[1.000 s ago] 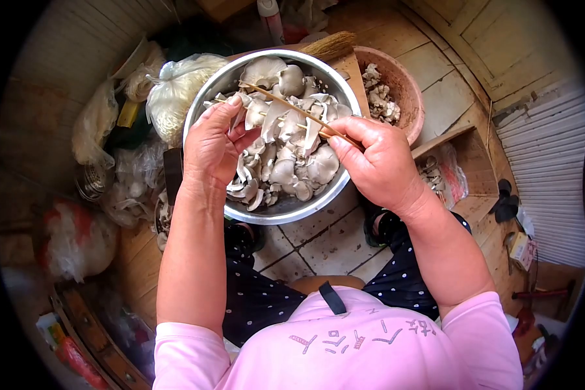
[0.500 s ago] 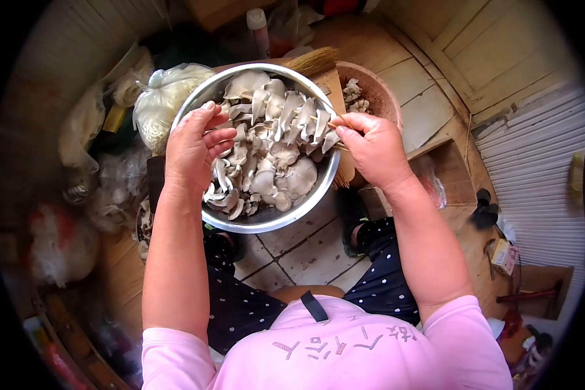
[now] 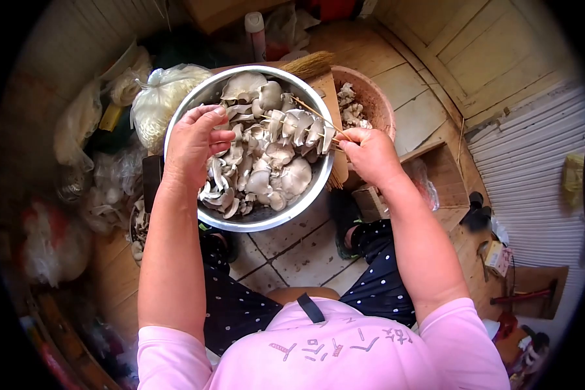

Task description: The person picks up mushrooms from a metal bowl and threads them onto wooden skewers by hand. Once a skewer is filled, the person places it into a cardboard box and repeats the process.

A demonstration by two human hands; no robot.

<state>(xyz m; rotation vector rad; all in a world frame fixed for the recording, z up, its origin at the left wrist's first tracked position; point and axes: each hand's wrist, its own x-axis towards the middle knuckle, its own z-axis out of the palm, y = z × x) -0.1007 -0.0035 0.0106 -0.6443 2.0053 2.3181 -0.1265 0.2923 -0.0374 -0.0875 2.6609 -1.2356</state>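
Note:
A large metal bowl (image 3: 266, 226) holds many grey oyster mushrooms (image 3: 257, 179). Over its right rim, my right hand (image 3: 370, 153) pinches the ends of thin wooden skewers (image 3: 318, 112). One skewer carries a row of mushroom pieces (image 3: 299, 127) and points left across the bowl; another, bare over its visible length, slants up to the left. My left hand (image 3: 198, 138) is above the bowl's left side, palm turned inward, fingers curled and apart, with nothing seen in it.
Behind the bowl's right side are a straw brush (image 3: 309, 64) and a pink basin (image 3: 382, 104) with mushroom scraps. Plastic bags (image 3: 164, 101) lie at the left. A spray can (image 3: 255, 36) stands at the back, and an open wooden box (image 3: 439, 170) is at the right.
The mushroom-laden skewer has dropped slightly, and a bare skewer now shows separately above it. The bowl appears slightly further left. My left hand remains apart from the skewers.

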